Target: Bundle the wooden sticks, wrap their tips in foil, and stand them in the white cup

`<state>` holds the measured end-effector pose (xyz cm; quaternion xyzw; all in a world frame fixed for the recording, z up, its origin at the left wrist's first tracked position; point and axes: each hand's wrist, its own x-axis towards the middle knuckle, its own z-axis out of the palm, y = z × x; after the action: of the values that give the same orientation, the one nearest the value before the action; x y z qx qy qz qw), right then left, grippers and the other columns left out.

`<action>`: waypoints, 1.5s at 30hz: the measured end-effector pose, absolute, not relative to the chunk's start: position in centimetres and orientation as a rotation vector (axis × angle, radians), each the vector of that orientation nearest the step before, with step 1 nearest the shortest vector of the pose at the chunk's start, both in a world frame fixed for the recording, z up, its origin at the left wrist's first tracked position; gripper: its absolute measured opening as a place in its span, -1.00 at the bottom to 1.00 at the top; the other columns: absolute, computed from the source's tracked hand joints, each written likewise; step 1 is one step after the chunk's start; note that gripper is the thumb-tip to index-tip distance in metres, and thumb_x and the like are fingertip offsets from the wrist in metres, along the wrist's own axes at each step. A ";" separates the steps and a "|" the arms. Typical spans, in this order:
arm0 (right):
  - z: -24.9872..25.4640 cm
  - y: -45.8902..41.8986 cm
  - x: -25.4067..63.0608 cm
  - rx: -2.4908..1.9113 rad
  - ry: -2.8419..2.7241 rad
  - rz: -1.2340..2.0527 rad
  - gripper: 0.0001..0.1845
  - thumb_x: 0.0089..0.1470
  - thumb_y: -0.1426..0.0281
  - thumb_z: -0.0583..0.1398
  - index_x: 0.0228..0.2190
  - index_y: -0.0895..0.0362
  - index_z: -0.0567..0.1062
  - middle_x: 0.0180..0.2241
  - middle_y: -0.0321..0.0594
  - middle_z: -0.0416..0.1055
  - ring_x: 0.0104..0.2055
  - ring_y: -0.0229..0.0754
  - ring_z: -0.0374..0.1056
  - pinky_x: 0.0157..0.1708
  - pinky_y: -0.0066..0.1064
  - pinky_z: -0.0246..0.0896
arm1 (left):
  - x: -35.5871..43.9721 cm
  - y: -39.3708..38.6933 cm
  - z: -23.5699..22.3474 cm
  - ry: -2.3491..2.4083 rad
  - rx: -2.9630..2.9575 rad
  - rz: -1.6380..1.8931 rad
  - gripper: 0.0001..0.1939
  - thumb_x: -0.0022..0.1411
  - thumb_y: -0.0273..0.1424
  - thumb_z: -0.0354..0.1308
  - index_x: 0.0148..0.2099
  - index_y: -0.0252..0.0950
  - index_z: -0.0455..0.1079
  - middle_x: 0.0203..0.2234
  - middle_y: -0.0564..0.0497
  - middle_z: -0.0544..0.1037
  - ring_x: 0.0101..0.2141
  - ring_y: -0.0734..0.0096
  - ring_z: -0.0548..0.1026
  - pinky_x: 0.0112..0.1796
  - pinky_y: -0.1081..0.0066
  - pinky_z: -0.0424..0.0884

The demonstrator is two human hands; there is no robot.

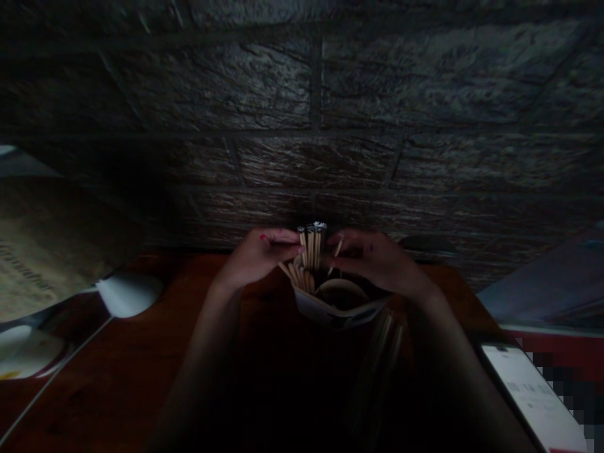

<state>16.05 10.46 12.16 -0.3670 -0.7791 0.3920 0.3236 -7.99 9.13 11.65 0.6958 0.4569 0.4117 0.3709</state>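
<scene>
The scene is dim. A pale container sits against the brick wall, with several light wooden sticks leaning out of its left side. Behind them stands a bundle of slim sticks with shiny silvery tops. My left hand is closed at the bundle's left side, its thumb and fingers pinching a wooden stick. On the other side my right hand is closed on a short, thin wooden stick, above the container. A curved tan rim shows inside the container; its depth is too dark to make out.
A brick-patterned wall rises close behind the wooden table. At left are a printed tan bag, a white cup-like object and a thin cable. A lit phone lies at lower right.
</scene>
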 end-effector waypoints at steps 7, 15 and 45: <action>11.9 10.4 15.0 -0.984 -2.019 0.913 -0.88 0.01 0.44 0.34 -0.33 0.11 0.53 -0.36 -0.24 0.60 -0.32 -0.17 0.52 -0.33 -0.40 0.33 | -7.6 8.8 11.9 1.136 1.787 1.022 -0.85 0.15 -0.37 0.30 -0.22 -0.28 0.61 -0.30 -0.05 0.67 -0.22 0.25 0.59 -0.16 0.32 0.48; 11.6 10.5 14.8 -0.967 -2.019 0.941 -0.87 0.03 0.52 0.28 -0.31 0.13 0.58 -0.31 -0.22 0.61 -0.27 -0.19 0.53 -0.22 -0.37 0.36 | -7.4 9.0 11.6 1.151 1.824 1.091 -0.85 0.13 -0.34 0.33 -0.28 -0.32 0.60 -0.34 -0.06 0.67 -0.30 0.30 0.58 -0.22 0.36 0.46; 11.5 10.1 13.4 -1.032 -2.044 0.733 -0.90 0.08 0.41 0.31 -0.30 0.11 0.61 -0.30 -0.28 0.63 -0.29 -0.21 0.53 -0.27 -0.41 0.30 | -7.0 9.6 10.5 1.007 1.977 1.130 -0.84 0.26 -0.39 0.25 -0.12 -0.30 0.55 -0.23 -0.04 0.65 -0.24 0.36 0.58 -0.15 0.38 0.47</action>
<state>13.38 10.12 11.52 -0.4006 -0.7929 0.2844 0.3605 -6.96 9.57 10.52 0.7521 0.3833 0.4301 0.3200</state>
